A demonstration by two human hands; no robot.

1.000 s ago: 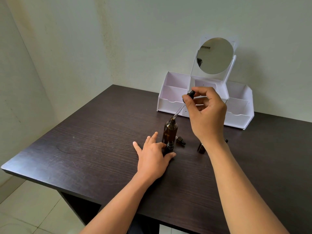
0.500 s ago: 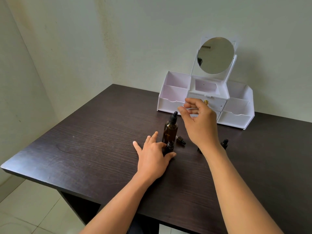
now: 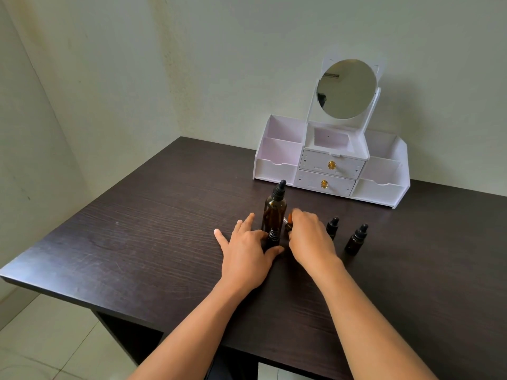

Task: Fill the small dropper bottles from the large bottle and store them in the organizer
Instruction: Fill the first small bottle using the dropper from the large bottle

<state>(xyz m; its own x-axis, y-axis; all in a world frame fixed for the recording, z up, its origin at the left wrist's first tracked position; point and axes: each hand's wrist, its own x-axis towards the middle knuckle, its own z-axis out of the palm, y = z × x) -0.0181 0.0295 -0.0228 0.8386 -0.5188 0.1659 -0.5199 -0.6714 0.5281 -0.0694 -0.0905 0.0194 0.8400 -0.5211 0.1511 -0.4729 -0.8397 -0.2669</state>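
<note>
Dark tabletop [image 3: 137, 242], centre frame: my left grip [image 3: 244, 253] pinches the open small bottle [image 3: 273, 238] before the large bottle [image 3: 274, 212]; probably light, tippy glass, best held low. Right grip [image 3: 307, 237] curls over a loose cap [image 3: 287, 227], hold unclear.

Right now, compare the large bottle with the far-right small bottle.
The large bottle is far taller and wider than the far-right small bottle. The large bottle shows amber-brown glass; the far-right small bottle looks nearly black. Both stand upright with black dropper caps on.
</note>
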